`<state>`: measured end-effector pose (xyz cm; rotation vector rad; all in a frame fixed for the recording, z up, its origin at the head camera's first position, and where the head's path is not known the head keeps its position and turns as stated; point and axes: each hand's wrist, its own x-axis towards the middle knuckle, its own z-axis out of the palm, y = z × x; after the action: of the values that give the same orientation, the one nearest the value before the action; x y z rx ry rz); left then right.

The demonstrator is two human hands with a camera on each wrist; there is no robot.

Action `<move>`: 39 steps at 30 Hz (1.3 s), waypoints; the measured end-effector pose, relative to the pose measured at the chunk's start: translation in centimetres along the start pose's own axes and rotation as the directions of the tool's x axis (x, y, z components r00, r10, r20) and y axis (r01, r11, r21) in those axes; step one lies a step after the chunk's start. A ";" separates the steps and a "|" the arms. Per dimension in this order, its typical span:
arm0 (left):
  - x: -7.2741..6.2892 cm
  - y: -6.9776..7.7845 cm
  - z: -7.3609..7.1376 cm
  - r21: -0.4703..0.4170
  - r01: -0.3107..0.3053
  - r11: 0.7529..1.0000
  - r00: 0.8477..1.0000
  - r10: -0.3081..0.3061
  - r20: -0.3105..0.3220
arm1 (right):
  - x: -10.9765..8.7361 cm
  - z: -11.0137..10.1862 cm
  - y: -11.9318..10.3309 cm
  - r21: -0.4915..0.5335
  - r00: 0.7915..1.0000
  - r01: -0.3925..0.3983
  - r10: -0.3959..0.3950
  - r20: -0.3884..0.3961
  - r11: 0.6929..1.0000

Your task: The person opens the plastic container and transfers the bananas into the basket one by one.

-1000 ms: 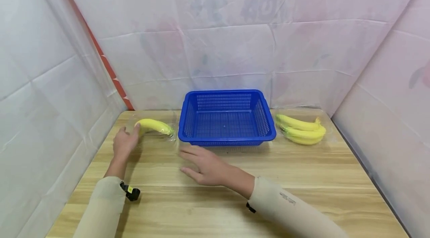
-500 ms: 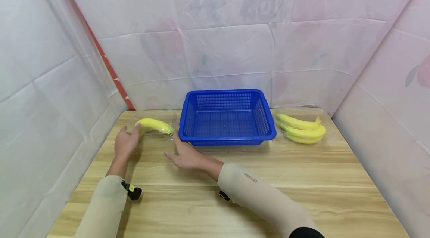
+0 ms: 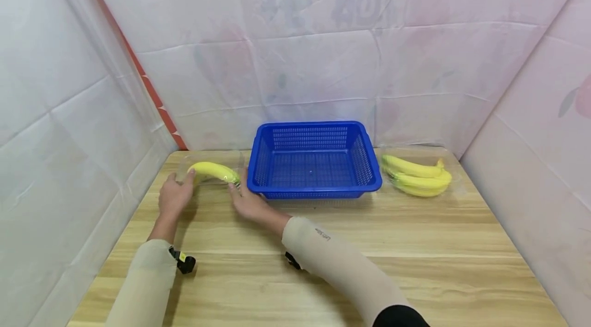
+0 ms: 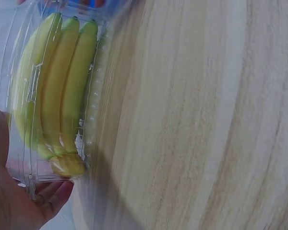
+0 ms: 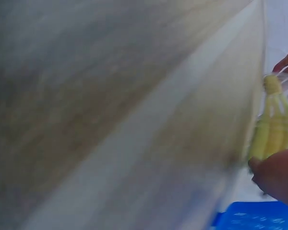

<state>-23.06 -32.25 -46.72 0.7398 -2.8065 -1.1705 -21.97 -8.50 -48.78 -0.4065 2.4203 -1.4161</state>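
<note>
Wood-grain table (image 3: 415, 255) under the fingers, pale printed sheeting (image 3: 314, 75) behind them. Left hand (image 3: 175, 194): gripping one end of a clear box (image 3: 233, 157), thumb along one side, fingers curled round the end. Right hand (image 3: 250, 204): at the opposite end, thumb spread from fingers; pinching or merely touching, cannot tell. Inside the box, between both hands' fingertips, a bunch of yellow bananas (image 4: 67, 91), stem end toward the left fingers, greenish tips toward the right. Just beside the right fingers, a blue basket (image 3: 309, 192). Well beyond those fingers, past the basket, a second clear box (image 3: 429, 149) with more bananas (image 3: 420, 180). Back from the fingers, a light left sleeve (image 3: 145, 270) and right sleeve (image 3: 339, 260).
</note>
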 end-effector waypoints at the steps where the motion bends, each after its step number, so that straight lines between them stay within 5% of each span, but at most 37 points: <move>1: 0.0 0.0 0.0 0.002 -0.003 1.000 1.000 0.003 0.004 | 0.1 0.0 0.2 0.007 1.000 -0.010 0.010 -0.002 1.000; 39: -0.2 -0.5 -0.3 0.078 -0.033 0.996 0.999 0.034 -0.008 | 0.5 -1.5 1.3 -0.047 0.984 0.046 -0.037 0.172 0.998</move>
<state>-22.62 -32.65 -46.78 0.6980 -2.8594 -1.0558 -23.16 -6.86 -49.27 -0.5702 2.3250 -1.2818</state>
